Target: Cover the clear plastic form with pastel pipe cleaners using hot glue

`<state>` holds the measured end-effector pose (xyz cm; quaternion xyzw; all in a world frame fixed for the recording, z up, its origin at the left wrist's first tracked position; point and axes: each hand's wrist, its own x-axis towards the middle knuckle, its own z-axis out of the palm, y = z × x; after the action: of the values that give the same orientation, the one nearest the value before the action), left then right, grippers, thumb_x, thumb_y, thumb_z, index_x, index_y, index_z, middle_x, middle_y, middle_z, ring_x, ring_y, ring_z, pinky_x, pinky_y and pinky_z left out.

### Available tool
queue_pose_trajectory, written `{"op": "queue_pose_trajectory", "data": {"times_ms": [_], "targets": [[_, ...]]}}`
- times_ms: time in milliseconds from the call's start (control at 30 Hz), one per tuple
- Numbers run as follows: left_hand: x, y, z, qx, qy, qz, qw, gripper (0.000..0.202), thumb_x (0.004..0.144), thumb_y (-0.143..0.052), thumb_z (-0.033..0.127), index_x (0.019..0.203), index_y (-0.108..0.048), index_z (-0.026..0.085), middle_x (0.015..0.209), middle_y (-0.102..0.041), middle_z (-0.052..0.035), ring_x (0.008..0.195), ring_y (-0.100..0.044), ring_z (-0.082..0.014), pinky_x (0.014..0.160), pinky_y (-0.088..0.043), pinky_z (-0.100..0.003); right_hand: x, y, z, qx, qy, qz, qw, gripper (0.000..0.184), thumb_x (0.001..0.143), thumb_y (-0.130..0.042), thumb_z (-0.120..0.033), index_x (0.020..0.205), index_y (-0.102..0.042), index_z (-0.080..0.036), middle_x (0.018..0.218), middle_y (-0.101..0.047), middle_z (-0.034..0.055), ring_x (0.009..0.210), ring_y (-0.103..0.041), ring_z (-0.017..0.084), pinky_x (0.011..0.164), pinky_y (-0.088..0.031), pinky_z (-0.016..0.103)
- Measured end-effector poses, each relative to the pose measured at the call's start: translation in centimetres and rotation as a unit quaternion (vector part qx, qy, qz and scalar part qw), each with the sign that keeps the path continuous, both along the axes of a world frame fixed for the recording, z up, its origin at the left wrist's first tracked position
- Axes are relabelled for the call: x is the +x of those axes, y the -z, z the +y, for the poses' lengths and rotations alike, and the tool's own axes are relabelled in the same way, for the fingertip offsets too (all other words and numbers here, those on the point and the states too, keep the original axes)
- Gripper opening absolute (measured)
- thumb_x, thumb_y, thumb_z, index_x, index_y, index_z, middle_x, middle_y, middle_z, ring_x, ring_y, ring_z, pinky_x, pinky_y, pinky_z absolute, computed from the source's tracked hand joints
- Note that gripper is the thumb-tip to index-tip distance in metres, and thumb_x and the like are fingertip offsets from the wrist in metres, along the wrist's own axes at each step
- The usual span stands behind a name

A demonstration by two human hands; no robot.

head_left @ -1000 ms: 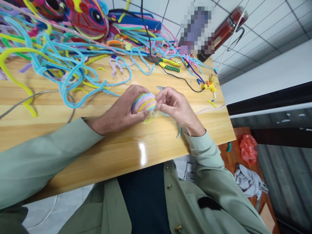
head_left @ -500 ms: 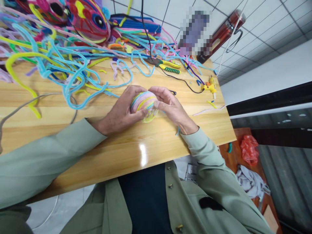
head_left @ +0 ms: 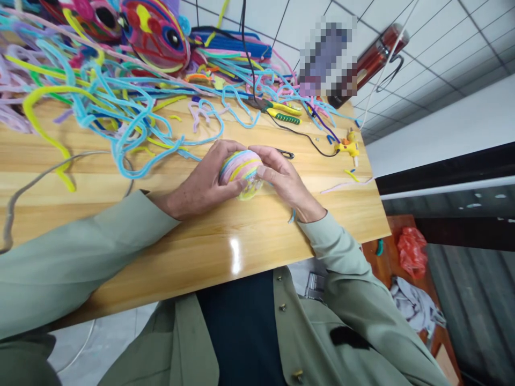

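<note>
Between my two hands is a ball wrapped in pipe cleaners (head_left: pixel 240 167), striped pink, yellow, blue and lilac. My left hand (head_left: pixel 205 181) wraps its left side, thumb along the front. From the right, my right hand (head_left: pixel 284 176) grips it with the thumb pressed on the striped surface and the fingers behind. The ball's underside and back are hidden. Just beyond my right fingers lies a small black tool (head_left: pixel 285 154), partly covered. A short blue pipe cleaner piece (head_left: pixel 292 216) shows beside my right wrist.
Tangled pipe cleaners (head_left: pixel 132 123) cover the table's back left, with colourful fish-like figures (head_left: pixel 156 37) behind. Pliers with yellow-green handles (head_left: pixel 284 113), a yellow glue gun (head_left: pixel 348 147) and its black cord lie farther right. A red thermos (head_left: pixel 370 64) stands at the back. A grey cable (head_left: pixel 24 193) crosses the left.
The whole view has shifted slightly, so the table things sit a little farther right. Both hands keep the same hold on the ball.
</note>
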<state>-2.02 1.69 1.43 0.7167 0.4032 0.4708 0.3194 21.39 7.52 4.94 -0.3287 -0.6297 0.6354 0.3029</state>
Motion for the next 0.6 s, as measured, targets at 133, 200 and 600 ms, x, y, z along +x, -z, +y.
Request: {"op": "queue_pose_trajectory", "data": {"times_ms": [133, 200, 600], "targets": [[-0.11, -0.11, 0.01, -0.010, 0.004, 0.001, 1.000, 0.063, 0.105, -0.072, 0.070, 0.149, -0.056, 0.028, 0.146, -0.062, -0.0111, 0.137, -0.059, -0.0368, 0.122, -0.052, -0.056, 0.03, 0.13, 0.01, 0.007, 0.006, 0.000, 1.000, 0.051, 0.094, -0.084, -0.051, 0.136, -0.070, -0.025, 0.143, -0.081, 0.0050, 0.141, -0.074, 0.024, 0.127, -0.059, 0.041], [-0.12, -0.13, -0.01, -0.010, 0.004, 0.003, 1.000, 0.065, 0.105, -0.071, 0.072, 0.148, -0.055, 0.027, 0.146, -0.062, -0.0113, 0.137, -0.059, -0.0366, 0.122, -0.052, -0.056, 0.06, 0.19, 0.01, 0.010, 0.002, -0.002, 1.000, 0.053, 0.094, -0.084, -0.052, 0.136, -0.069, -0.024, 0.143, -0.081, 0.0057, 0.139, -0.074, 0.025, 0.126, -0.060, 0.042], [-0.24, -0.46, 0.02, -0.011, 0.015, 0.015, 1.000, 0.067, 0.106, -0.068, 0.072, 0.149, -0.054, 0.023, 0.143, -0.060, -0.0128, 0.133, -0.061, -0.0359, 0.120, -0.052, -0.057, -0.17, -0.23, -0.71, 0.011, 0.054, -0.012, 0.998, 0.047, 0.091, -0.087, -0.046, 0.132, -0.073, -0.028, 0.138, -0.082, 0.0026, 0.136, -0.077, 0.026, 0.122, -0.065, 0.040]]}}
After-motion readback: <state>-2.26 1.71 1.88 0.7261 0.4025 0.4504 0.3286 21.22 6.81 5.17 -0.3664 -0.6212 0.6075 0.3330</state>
